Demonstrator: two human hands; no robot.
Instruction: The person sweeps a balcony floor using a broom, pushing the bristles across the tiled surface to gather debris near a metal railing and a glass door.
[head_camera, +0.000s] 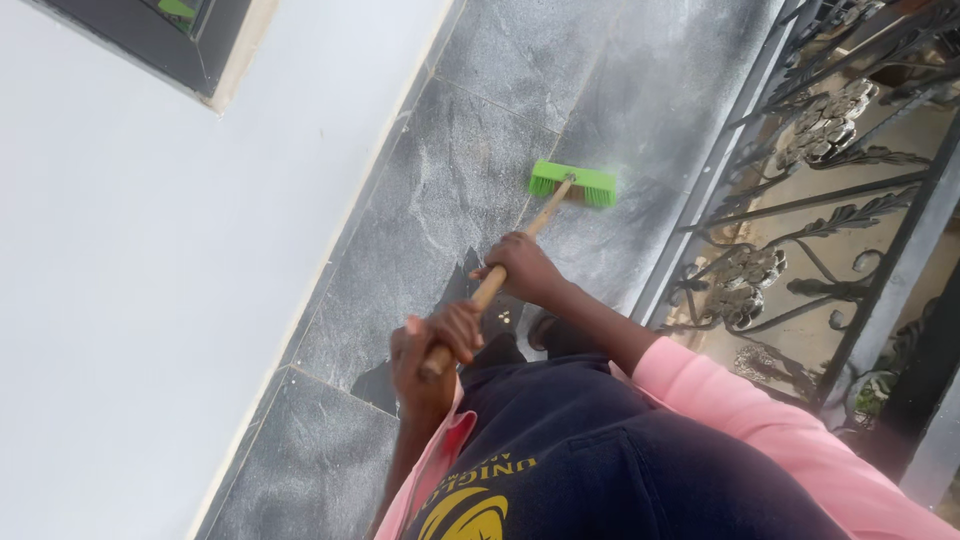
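The person grips a broom (573, 183) with both hands. The right hand (522, 268) is closed around the wooden handle (500, 275) about midway along its visible length, fingers wrapped over the top. The left hand (432, 350) is closed around the handle's upper end, close to the person's body. The spacing of the two hands suggests the lower hand steers while the upper one acts as the pivot.

The broom's green head lies at the far end of the handle, bristles down on the dark stone floor (450, 190). The handle slopes from the head back toward the person, a low angle that keeps the bristles flat against the tiles. The head sits near a tile joint, between the white wall (150, 270) on one side and the black iron railing (820, 200) on the other, nearer the railing.

The floor around the head looks grey and dusty; a darker patch of floor lies nearer the person than the head, just beside the right hand. A few small pale specks lie on the floor close to the handle, below the right hand. A dark window frame (190, 45) is set in the wall, well apart from the broom. The person wears a dark top with pink sleeves (760, 430).
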